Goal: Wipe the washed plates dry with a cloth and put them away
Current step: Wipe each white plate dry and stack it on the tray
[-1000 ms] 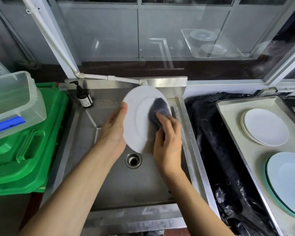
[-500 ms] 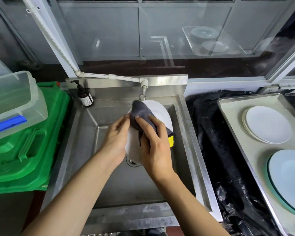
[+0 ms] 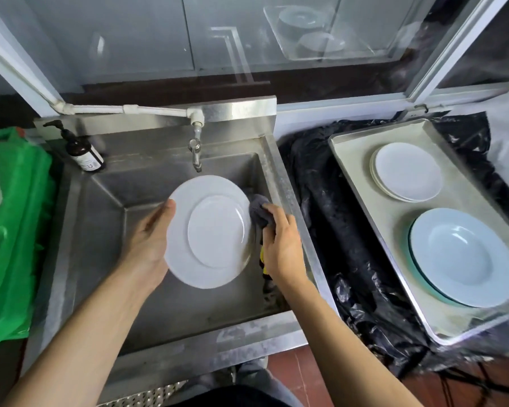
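Over the steel sink point(image 3: 165, 292) I hold a white plate point(image 3: 209, 233) tilted, its face toward me. My left hand point(image 3: 149, 242) grips its left rim, thumb on the front edge. My right hand point(image 3: 279, 245) grips a grey cloth point(image 3: 259, 212) with a yellow tag, bunched against the plate's right rim. Most of the cloth is hidden behind the plate and my fingers. On the metal tray point(image 3: 359, 171) to the right lie a stack of small white plates point(image 3: 406, 171) and pale blue deep plates point(image 3: 462, 257).
A tap point(image 3: 196, 151) hangs just above the held plate. A brown pump bottle point(image 3: 83, 151) stands at the sink's back left corner. Green plastic crates point(image 3: 15, 230) sit to the left. Black plastic sheeting point(image 3: 332, 218) lies between sink and tray. Glass panes rise behind.
The plate has turned its face toward me and dropped lower over the sink. The cloth slid from the plate's top and middle to its right rim.
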A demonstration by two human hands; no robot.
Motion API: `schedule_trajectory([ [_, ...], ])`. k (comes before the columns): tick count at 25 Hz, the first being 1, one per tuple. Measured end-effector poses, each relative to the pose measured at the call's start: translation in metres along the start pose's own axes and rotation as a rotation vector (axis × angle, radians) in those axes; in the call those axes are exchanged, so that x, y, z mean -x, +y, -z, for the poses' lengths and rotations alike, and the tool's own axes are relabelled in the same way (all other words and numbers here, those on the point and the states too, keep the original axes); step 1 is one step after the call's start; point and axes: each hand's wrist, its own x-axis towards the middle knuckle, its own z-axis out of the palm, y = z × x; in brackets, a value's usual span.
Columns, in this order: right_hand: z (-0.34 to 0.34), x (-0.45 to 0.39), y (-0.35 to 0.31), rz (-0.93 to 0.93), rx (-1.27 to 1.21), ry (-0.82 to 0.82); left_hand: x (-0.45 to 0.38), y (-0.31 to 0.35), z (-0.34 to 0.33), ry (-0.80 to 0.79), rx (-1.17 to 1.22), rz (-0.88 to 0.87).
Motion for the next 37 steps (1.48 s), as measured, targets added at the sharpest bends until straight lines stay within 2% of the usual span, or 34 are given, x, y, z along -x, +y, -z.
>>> schedule_trajectory([
  [4, 0.027, -0.001, 0.047, 0.179, 0.558, -0.03, 0.003, -0.015, -0.01, 0.021, -0.033, 0.02],
  [6, 0.035, 0.003, 0.073, 0.249, 0.68, -0.026, 0.006, -0.023, -0.017, 0.02, -0.045, 0.025],
  [7, 0.034, 0.008, 0.087, 0.23, 0.712, -0.066, 0.007, -0.026, -0.02, 0.02, -0.051, 0.022],
  [10, 0.023, 0.034, 0.121, 0.013, 0.796, -0.346, 0.011, -0.032, -0.028, 0.036, -0.066, -0.017],
  [11, 0.019, 0.041, 0.13, -0.021, 0.791, -0.375, 0.012, -0.034, -0.03, 0.034, -0.08, -0.038],
  [15, 0.023, 0.042, 0.119, -0.045, 0.718, -0.325, 0.017, -0.038, -0.035, -0.013, -0.184, -0.184],
  [17, 0.03, 0.031, 0.087, -0.137, 0.456, -0.238, 0.021, -0.04, -0.036, -0.063, -0.299, -0.341],
  [20, 0.037, 0.014, 0.016, -0.281, -0.096, -0.076, 0.027, -0.039, -0.038, -0.093, -0.513, -0.567],
  [23, 0.041, 0.001, -0.045, -0.24, -0.299, 0.005, 0.033, -0.033, -0.034, -0.179, -0.631, -0.703],
  [26, 0.038, -0.002, -0.071, -0.35, -0.293, -0.009, 0.044, -0.032, -0.024, -0.239, -0.92, -0.829],
  [30, 0.034, -0.002, -0.063, -0.511, -0.212, -0.006, 0.053, -0.031, -0.016, -0.373, -1.067, -1.017],
  [33, 0.027, 0.004, -0.053, -0.593, -0.228, 0.0, 0.048, -0.035, -0.004, -0.522, -1.094, -0.933],
  [37, 0.021, 0.016, -0.044, -0.565, -0.263, 0.069, 0.038, -0.034, 0.005, -0.515, -1.08, -0.841],
])
